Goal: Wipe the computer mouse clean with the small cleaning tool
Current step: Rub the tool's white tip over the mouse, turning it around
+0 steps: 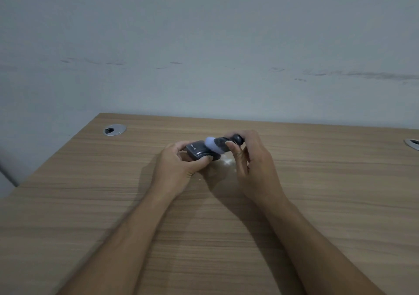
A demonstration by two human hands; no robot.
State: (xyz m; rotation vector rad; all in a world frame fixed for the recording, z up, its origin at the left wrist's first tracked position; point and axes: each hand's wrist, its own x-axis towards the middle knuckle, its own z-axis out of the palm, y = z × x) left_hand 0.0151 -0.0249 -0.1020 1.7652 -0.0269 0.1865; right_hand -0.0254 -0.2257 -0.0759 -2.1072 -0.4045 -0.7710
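Observation:
A black computer mouse (196, 151) with pale lettering on it is held just above the wooden desk (90, 204) by my left hand (176, 167), thumb along its near side. My right hand (251, 158) grips a small cleaning tool (221, 143) with a dark handle and a pale lilac rounded head. That head rests on the mouse's right upper side. Part of the mouse is hidden behind my left fingers and the tool's head.
White dust or crumbs (227, 162) lie on the desk just under the mouse. A silver cable grommet (114, 130) sits at the back left, another (412, 144) at the right edge. A grey scuffed wall (204, 45) rises behind the desk.

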